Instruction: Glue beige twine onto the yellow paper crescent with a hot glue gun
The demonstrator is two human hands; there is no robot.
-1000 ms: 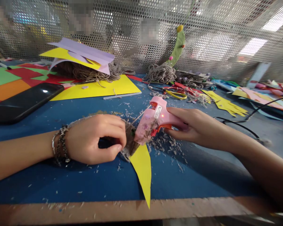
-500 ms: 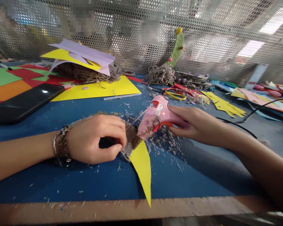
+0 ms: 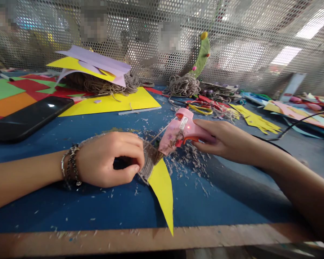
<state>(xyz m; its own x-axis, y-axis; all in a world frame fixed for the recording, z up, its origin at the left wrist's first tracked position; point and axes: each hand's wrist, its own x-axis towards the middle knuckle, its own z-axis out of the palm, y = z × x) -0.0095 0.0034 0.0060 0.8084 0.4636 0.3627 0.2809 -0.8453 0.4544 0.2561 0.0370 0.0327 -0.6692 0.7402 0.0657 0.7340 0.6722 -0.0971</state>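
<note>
A pink glue gun [image 3: 175, 131] with a small lit light is gripped by my right hand [image 3: 218, 142], its nozzle end over a twine-wrapped piece [image 3: 150, 156]. From that piece a pointed yellow paper shape [image 3: 163, 192] sticks out toward the table's front edge. My left hand [image 3: 110, 158], with bracelets at the wrist, is closed at the left end of the wrapped part, thumb and forefinger pinched on the twine. A strand of twine runs up past the glue gun. The rest of the wrapped piece is hidden under my left hand.
A black phone [image 3: 29, 117] lies left, near coloured papers [image 3: 5, 104]. Behind are a yellow sheet [image 3: 108, 104], twine bundles [image 3: 183, 86], yellow-handled scissors [image 3: 201, 109] and yellow cut paper [image 3: 255, 118]. A black cable [image 3: 288, 127] runs at right. A perforated metal screen [image 3: 145, 43] stands behind.
The glue gun in my right hand has shifted slightly up and to the right. My left hand has stayed in place.
</note>
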